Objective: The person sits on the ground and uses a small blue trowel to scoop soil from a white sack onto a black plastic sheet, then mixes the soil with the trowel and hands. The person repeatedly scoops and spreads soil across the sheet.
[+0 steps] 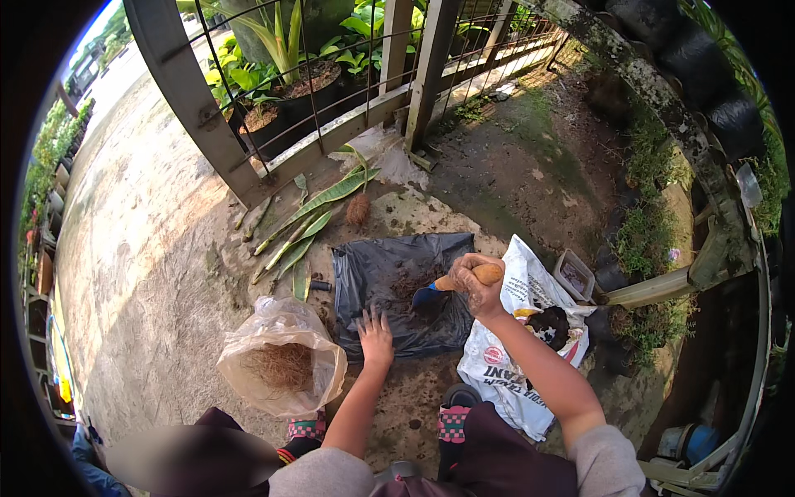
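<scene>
My right hand [479, 281], soiled, is closed around the wooden handle of a hand trowel [428, 296]. The trowel's blue blade touches dark soil [415, 282] on a black plastic sheet [372, 261]. My left hand [376, 338] lies with fingers spread on the sheet's near left part and holds nothing. To its left a clear plastic bag [279, 317] stands open with brown fibre [279, 366] inside. A white printed sack [487, 348] with dark planting mix [548, 327] at its torn opening lies on the right.
Long variegated leaves [323, 197] and a brown fibrous ball [358, 210] lie beyond the sheet. A small plastic container [574, 275] is beside the sack. A metal-framed mesh fence [335, 133] with potted plants [310, 87] behind it stands ahead. A wooden beam [658, 287] juts in at right.
</scene>
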A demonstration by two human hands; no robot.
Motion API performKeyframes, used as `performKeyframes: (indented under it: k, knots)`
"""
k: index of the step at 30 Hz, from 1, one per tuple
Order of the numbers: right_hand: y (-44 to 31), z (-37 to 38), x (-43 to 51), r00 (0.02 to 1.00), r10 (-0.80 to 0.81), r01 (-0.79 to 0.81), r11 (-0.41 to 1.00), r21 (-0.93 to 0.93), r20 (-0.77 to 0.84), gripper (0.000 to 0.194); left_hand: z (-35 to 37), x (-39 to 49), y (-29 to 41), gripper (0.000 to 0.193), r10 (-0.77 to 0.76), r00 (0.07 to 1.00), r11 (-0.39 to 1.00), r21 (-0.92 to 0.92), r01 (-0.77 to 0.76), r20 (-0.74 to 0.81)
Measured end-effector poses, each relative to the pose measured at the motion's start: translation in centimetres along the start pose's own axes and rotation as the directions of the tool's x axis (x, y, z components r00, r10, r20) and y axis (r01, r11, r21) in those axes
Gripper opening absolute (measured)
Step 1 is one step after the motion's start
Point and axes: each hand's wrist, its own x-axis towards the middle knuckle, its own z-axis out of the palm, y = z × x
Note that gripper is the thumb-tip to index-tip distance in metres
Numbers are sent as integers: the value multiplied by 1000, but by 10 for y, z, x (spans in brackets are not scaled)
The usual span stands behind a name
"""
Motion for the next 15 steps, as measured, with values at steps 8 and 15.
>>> performKeyframes:
  k: [8,15]
  knots:
    - [21,-1,-32,995,-38,63,960,-272,96,25,12,-28,42,41,319,948,898,-327,-294,23]
    - [25,7,0,999,-35,37,991,-130,20,24,28,-36,32,38,393,919,900,-194,-391,-32]
